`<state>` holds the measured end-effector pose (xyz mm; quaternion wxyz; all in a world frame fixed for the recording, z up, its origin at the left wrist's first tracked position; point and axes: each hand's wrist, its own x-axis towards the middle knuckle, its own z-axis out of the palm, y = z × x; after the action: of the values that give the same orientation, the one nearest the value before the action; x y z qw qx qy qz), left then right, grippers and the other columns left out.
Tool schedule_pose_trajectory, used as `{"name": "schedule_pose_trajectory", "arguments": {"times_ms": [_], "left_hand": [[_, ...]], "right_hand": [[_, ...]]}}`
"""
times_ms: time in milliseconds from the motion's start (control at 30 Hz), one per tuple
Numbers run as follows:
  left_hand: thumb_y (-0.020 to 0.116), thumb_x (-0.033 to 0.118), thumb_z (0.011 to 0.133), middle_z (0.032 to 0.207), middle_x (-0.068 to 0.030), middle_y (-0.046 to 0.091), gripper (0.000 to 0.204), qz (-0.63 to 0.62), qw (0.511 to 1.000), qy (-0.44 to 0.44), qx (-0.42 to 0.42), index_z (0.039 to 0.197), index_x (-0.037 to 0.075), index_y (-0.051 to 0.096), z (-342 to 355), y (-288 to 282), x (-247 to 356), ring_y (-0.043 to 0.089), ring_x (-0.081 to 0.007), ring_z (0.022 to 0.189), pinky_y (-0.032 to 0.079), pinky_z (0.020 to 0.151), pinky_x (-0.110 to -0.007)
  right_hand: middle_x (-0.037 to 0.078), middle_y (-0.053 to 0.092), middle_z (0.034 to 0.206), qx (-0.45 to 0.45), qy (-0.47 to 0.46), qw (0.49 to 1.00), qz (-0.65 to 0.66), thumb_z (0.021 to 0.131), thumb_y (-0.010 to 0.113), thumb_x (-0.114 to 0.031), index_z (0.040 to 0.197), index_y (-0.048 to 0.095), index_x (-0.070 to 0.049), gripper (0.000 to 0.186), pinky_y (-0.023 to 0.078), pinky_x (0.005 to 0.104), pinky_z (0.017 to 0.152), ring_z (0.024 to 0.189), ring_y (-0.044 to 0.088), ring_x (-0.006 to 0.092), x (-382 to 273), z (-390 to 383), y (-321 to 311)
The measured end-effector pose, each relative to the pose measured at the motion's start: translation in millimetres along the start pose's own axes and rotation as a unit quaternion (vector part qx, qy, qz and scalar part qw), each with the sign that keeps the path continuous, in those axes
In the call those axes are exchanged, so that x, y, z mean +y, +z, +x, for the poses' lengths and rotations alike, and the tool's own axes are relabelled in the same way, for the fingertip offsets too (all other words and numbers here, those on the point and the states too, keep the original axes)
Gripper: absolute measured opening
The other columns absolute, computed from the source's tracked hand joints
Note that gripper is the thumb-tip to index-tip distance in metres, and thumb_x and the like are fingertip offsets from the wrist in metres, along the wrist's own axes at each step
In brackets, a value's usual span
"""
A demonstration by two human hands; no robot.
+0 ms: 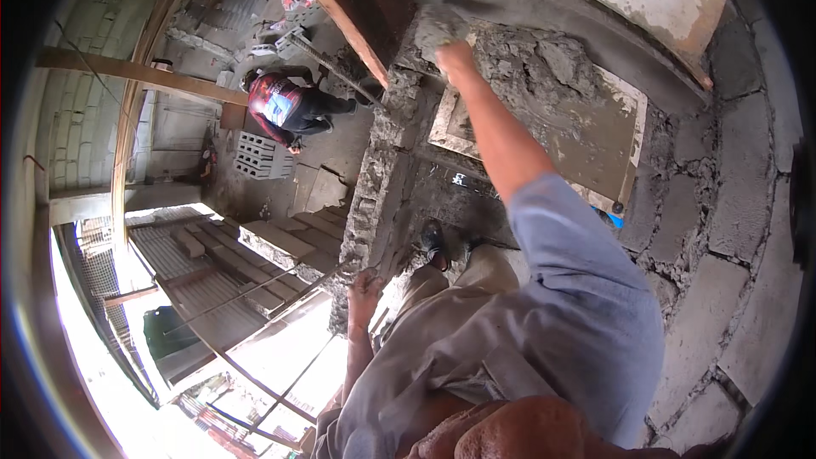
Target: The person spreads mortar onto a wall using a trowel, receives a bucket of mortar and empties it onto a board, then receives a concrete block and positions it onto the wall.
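Observation:
My right hand [457, 61] is closed at the end of my outstretched arm, at the far end of a mortar tray. It grips a trowel [438, 27] whose blade is blurred and caked with grey mortar, up against the wall surface. Below and right of that hand, a heap of wet mortar [557, 68] lies in the pale-rimmed tray [627, 89], with thinner, watery mix near me. My left hand [365, 287] is low and to the left, its fingers curled over the rough edge of a concrete block wall [364, 225].
Beyond the wall on the left, a co-worker [285, 102] bends over at a lower level beside stacked hollow blocks [259, 155]. A wooden post [336, 13] slants down near the wall. Steel bars [246, 293] cross the lower left. Block masonry [735, 178] stands at right.

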<state>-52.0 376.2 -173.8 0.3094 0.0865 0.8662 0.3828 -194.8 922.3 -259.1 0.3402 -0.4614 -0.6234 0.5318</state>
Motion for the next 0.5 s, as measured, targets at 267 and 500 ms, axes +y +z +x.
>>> {"name": "schedule_pose_trajectory", "arguments": {"times_ms": [267,500], "left_hand": [[0.065,0.016,0.086,0.092,-0.0059,0.069,0.026,-0.058,0.996,-0.056,0.029,0.11,0.007,0.066,-25.5,2.5,-26.1,0.057,-0.0105,0.072,0.048,0.056,-0.029],[0.064,0.016,0.087,0.091,-0.0078,0.069,0.028,-0.022,0.999,-0.014,-0.041,0.113,0.004,0.064,13.2,23.9,-54.7,0.058,-0.011,0.074,0.047,0.066,-0.028]], "right_hand": [[0.003,0.056,0.066,-0.13,-0.05,0.981,0.131,0.082,0.065,-0.012,0.097,0.061,-0.001,0.02,0.042,0.029,0.047,0.055,0.054,0.014,-7.3,-72.2,-39.7],[0.01,0.064,0.066,0.028,0.017,0.962,-0.273,0.088,0.063,-0.019,0.093,0.066,-0.001,0.019,0.047,0.0354,0.051,0.057,0.063,0.0201,0.5,-93.1,-292.9]]}}
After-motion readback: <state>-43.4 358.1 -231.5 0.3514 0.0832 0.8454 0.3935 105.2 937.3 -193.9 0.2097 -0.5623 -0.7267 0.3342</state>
